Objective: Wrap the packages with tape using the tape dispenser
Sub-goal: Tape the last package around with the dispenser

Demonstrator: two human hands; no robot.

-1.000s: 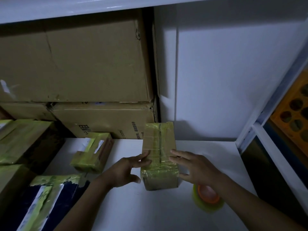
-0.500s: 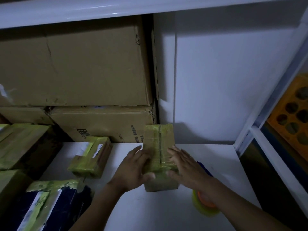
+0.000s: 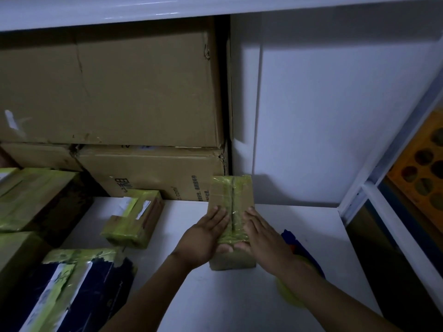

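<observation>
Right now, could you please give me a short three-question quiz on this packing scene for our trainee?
1. True or false: the left hand and the right hand both lie flat on top of the taped package.
2. Where is the yellow-green tape roll? A) on the table, partly hidden by the right forearm; B) around the left wrist; C) on top of the big cardboard boxes.
3. Fill in: the small package lies to the ____ of both hands.
Key: 1 true; 2 A; 3 left.
</observation>
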